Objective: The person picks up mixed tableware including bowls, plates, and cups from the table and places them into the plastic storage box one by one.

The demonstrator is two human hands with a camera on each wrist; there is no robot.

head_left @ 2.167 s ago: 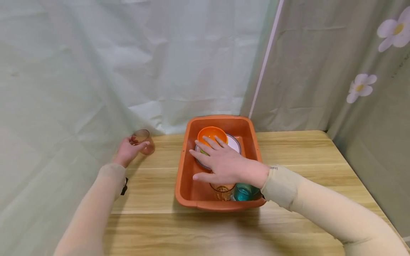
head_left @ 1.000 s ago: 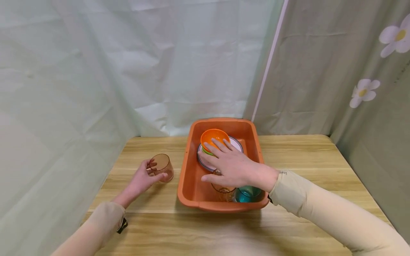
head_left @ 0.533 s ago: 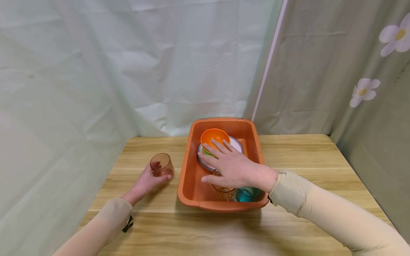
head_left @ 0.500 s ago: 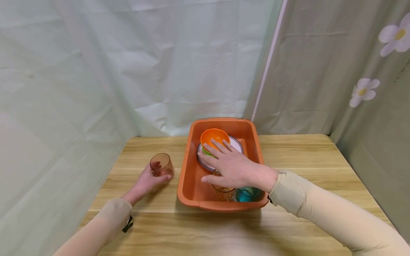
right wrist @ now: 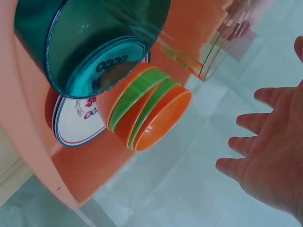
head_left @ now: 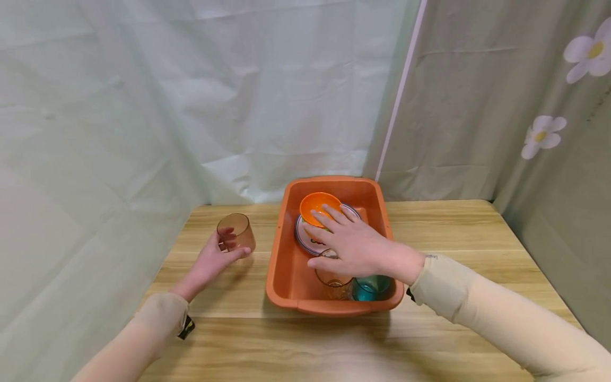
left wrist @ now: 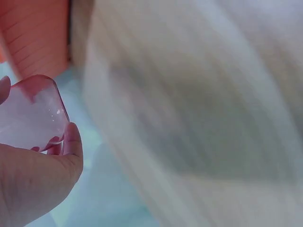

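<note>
My left hand [head_left: 210, 260] grips a clear pinkish-brown drinking glass [head_left: 238, 236], thumb on the near side and fingers round the back, left of the basin. In the left wrist view the glass [left wrist: 35, 116] appears tipped between thumb and fingers. My right hand [head_left: 355, 246] hovers over an orange plastic basin [head_left: 281, 254], fingers spread, holding nothing. Below it, a stack of orange and green bowls [right wrist: 142, 111] sits on white plates [right wrist: 78, 123] with a printed design. An amber glass [head_left: 334, 289] and a teal glass [head_left: 369, 289] stand at the basin's near end, partly covered by that hand.
The basin rests on a light wood-grain table [head_left: 444, 228]. Pale curtains [head_left: 286, 95] hang right behind the table and along both sides; the right one has printed white flowers [head_left: 544, 137].
The left hand brought the glass from the table's far left corner toward the basin, then shifted it slightly up and left. The right hand, still spread, drifted a little right.
</note>
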